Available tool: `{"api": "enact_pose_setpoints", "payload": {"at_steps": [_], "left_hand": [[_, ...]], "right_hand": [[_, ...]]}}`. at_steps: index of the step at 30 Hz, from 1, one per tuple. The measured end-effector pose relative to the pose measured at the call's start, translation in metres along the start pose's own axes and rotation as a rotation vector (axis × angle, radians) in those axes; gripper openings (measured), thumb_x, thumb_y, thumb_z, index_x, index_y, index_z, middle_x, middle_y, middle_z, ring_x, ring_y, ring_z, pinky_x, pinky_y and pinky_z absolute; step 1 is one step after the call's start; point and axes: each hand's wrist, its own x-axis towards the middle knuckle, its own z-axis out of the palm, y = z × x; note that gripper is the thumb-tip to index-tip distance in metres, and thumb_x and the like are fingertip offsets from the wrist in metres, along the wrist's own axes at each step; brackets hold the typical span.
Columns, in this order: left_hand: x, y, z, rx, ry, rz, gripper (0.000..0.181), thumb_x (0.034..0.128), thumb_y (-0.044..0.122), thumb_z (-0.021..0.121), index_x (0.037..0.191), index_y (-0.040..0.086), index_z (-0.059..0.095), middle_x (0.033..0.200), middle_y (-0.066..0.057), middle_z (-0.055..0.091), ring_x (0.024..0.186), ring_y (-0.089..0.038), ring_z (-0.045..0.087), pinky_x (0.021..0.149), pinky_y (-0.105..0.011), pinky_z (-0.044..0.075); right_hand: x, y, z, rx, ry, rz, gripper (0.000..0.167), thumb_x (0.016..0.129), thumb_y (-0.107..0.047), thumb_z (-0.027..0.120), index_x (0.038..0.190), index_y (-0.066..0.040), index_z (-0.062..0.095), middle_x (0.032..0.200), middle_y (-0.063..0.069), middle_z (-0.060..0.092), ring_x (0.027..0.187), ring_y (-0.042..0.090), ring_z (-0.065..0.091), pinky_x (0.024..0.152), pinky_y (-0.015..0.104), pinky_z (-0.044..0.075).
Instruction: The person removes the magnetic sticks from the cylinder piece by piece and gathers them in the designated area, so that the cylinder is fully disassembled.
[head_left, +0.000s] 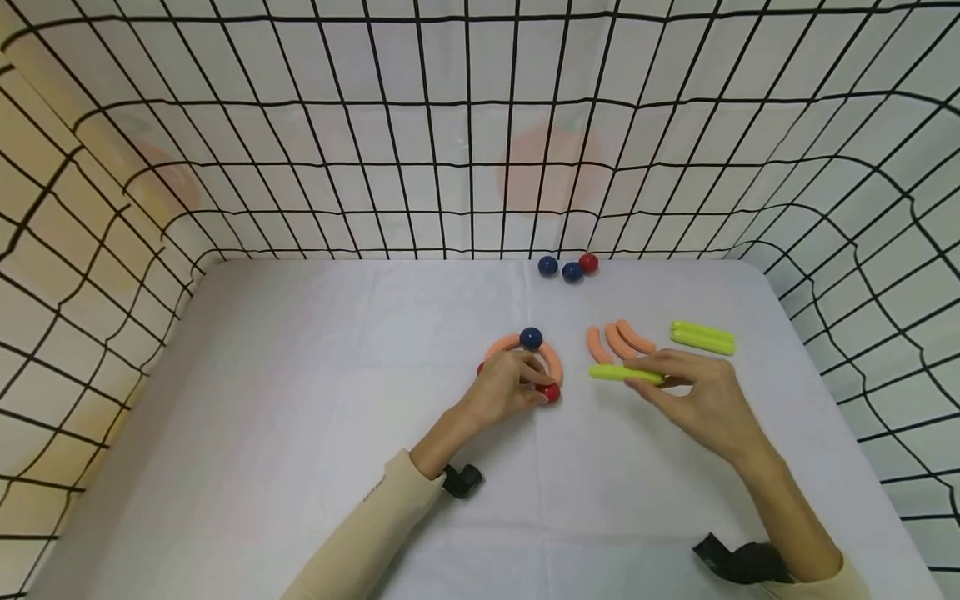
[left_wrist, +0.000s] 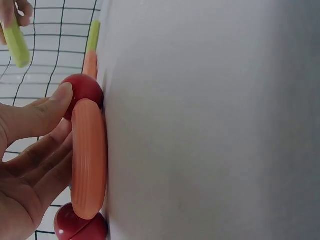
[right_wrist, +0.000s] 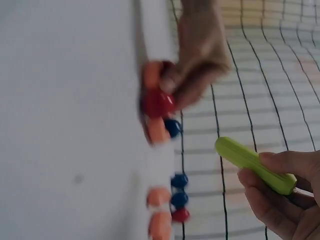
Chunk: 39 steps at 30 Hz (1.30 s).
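Observation:
My left hand (head_left: 501,388) pinches a red ball (head_left: 551,392) between thumb and fingers at the near right of a ring of pieces. Curved orange pieces (head_left: 554,363) and a blue ball (head_left: 531,337) at the far side form this ring, partly hidden by the hand. In the left wrist view an orange piece (left_wrist: 90,160) runs from the pinched ball to a second red ball (left_wrist: 82,225). My right hand (head_left: 697,402) holds a straight lime-green stick (head_left: 611,372) by one end, raised above the table, its free end pointing left; the right wrist view shows the stick (right_wrist: 245,157) pinched.
Loose orange curved pieces (head_left: 621,343) lie beyond the held stick. Lime-green sticks (head_left: 702,337) lie side by side farther right. Two blue balls (head_left: 572,272) and a red ball (head_left: 588,263) sit at the table's back edge. Black wire mesh (head_left: 468,167) borders the back and sides.

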Motion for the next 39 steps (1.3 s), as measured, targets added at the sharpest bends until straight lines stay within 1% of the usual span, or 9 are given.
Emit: {"api": "enact_pose_setpoints", "payload": {"at_steps": [3,7,10,14,18,23,28,33,39], "left_hand": [[-0.001,0.0,-0.003,0.004,0.009,0.02,0.022,0.0814,-0.002,0.085,0.103,0.0,0.082,0.104,-0.013,0.078,0.098,-0.023,0.072,0.079,-0.022,0.059],[-0.001,0.0,-0.003,-0.002,0.001,0.006,0.022,0.0819,-0.001,0.085,0.104,-0.001,0.081,0.105,-0.014,0.077,0.099,-0.024,0.072,0.08,-0.028,0.061],[-0.002,0.0,-0.002,-0.013,-0.014,-0.025,0.022,0.0831,0.0,0.084,0.105,-0.001,0.081,0.107,-0.014,0.076,0.1,-0.024,0.072,0.079,-0.025,0.061],[-0.003,0.0,-0.002,-0.025,-0.023,-0.043,0.022,0.0839,0.0,0.084,0.106,-0.001,0.081,0.108,-0.014,0.075,0.101,-0.024,0.071,0.079,-0.024,0.06],[-0.002,0.0,-0.002,-0.029,-0.024,-0.05,0.022,0.0844,0.0,0.084,0.106,-0.001,0.08,0.108,-0.013,0.075,0.102,-0.024,0.071,0.08,-0.024,0.06],[-0.002,0.0,-0.002,-0.025,-0.019,-0.042,0.022,0.0847,0.0,0.083,0.106,-0.001,0.08,0.108,-0.014,0.075,0.1,-0.024,0.071,0.078,-0.022,0.06],[-0.002,0.0,-0.001,-0.035,-0.027,-0.047,0.023,0.0852,0.0,0.083,0.108,-0.001,0.08,0.108,-0.014,0.075,0.099,-0.023,0.072,0.076,-0.017,0.057],[-0.003,0.002,-0.002,-0.046,-0.04,-0.063,0.023,0.086,0.001,0.082,0.108,-0.001,0.08,0.109,-0.014,0.075,0.1,-0.023,0.071,0.076,-0.015,0.055],[-0.003,0.003,-0.003,-0.051,-0.037,-0.072,0.023,0.0862,0.0,0.082,0.109,0.0,0.08,0.11,-0.013,0.075,0.099,-0.022,0.072,0.077,-0.019,0.057]], "right_hand": [[0.003,0.022,-0.019,-0.037,0.085,0.043,0.034,0.074,0.008,0.088,0.106,-0.002,0.081,0.101,0.013,0.079,0.087,-0.017,0.058,0.069,0.002,0.05],[-0.001,0.064,-0.037,-0.078,0.137,0.174,0.028,0.081,0.002,0.086,0.108,-0.003,0.081,0.1,-0.016,0.073,0.083,-0.017,0.054,0.064,0.004,0.043],[-0.009,0.09,-0.046,-0.064,0.132,0.278,0.025,0.087,-0.006,0.083,0.111,-0.002,0.08,0.097,-0.035,0.061,0.085,-0.014,0.053,0.068,0.002,0.042],[-0.015,0.109,-0.05,-0.032,0.114,0.365,0.027,0.09,-0.014,0.082,0.114,-0.001,0.078,0.096,-0.041,0.059,0.088,-0.014,0.054,0.074,-0.001,0.043],[-0.018,0.121,-0.05,-0.007,0.084,0.431,0.034,0.092,-0.021,0.081,0.118,0.001,0.076,0.097,-0.043,0.059,0.084,-0.016,0.056,0.069,0.001,0.046],[-0.021,0.13,-0.049,-0.061,0.053,0.511,0.043,0.092,-0.033,0.081,0.12,-0.001,0.076,0.099,-0.046,0.054,0.078,-0.015,0.054,0.065,0.008,0.045],[-0.023,0.135,-0.046,-0.13,0.034,0.488,0.034,0.091,-0.03,0.082,0.114,-0.005,0.079,0.105,-0.026,0.065,0.075,-0.01,0.053,0.061,0.013,0.044],[-0.025,0.137,-0.043,-0.167,0.025,0.431,0.029,0.088,-0.02,0.085,0.111,-0.002,0.08,0.109,0.015,0.072,0.075,-0.011,0.049,0.06,0.01,0.042],[-0.025,0.138,-0.039,-0.223,0.025,0.427,0.027,0.087,-0.013,0.085,0.11,-0.001,0.08,0.109,0.025,0.069,0.09,0.006,0.052,0.065,0.006,0.036]]}}
